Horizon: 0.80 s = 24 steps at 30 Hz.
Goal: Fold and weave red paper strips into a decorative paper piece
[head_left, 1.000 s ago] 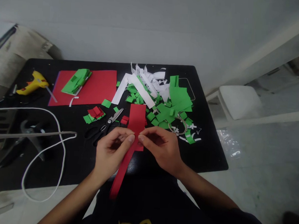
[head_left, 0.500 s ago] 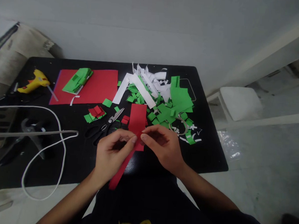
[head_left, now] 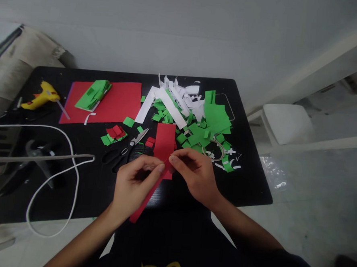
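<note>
Between my hands is a narrow red paper strip (head_left: 145, 202), slanting down toward my lap. My left hand (head_left: 136, 179) is closed, pinching the strip near its upper end between thumb and fingers. My right hand (head_left: 196, 173) is closed too, its thumb and fingertips pinching the strip's top end close to the left thumb. Under the fingertips a wider red paper piece (head_left: 165, 138) lies flat on the black table (head_left: 186, 198). Black-handled scissors (head_left: 129, 148) rest just left of it, blades partly apart. Small red paper pieces (head_left: 150, 142) lie beside the blades.
Green paper scraps (head_left: 217, 117) and white paper strips (head_left: 172, 107) are heaped at the back right. A folded green paper stack (head_left: 93, 96) sits on a red sheet (head_left: 122, 106). At left are a yellow glue gun (head_left: 44, 97), pliers (head_left: 39, 161) and a looping white cable (head_left: 75, 183).
Both hands keep nearly the same place, with small finger shifts. The strip's lower end has turned and risen slightly, now looking narrower.
</note>
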Each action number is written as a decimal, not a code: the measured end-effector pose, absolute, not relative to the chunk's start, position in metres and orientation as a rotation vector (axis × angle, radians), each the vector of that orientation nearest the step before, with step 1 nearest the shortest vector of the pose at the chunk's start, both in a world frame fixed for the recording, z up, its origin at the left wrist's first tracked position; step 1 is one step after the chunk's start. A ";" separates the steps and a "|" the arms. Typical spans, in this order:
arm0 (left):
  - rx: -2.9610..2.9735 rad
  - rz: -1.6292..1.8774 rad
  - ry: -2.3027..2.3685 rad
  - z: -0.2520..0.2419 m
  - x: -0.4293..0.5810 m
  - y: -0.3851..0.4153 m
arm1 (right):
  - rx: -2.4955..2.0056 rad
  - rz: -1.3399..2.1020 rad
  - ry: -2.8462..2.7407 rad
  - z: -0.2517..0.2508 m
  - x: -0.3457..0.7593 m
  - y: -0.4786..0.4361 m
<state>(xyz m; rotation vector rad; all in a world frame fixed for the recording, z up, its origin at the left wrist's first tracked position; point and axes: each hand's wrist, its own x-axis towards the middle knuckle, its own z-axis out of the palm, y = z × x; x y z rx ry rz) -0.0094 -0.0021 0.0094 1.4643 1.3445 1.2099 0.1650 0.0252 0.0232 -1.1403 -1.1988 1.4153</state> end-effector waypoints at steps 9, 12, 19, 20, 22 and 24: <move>1.499 1.186 1.348 0.011 -0.009 -0.001 | -1.120 1.453 -1.275 0.024 0.166 0.028; 1.513 1.181 1.337 0.012 -0.008 -0.001 | -1.119 1.454 -1.272 0.024 0.167 0.029; 1.517 1.152 1.339 0.016 -0.008 0.001 | -1.147 1.410 -1.247 0.022 0.167 0.029; 1.520 1.146 1.343 0.016 -0.009 0.001 | -1.147 1.411 -1.242 0.022 0.168 0.029; 1.512 1.143 1.348 0.017 -0.009 0.002 | -1.154 1.422 -1.233 0.021 0.168 0.030; 1.505 1.142 1.353 0.016 -0.010 0.002 | -1.153 1.445 -1.235 0.021 0.168 0.030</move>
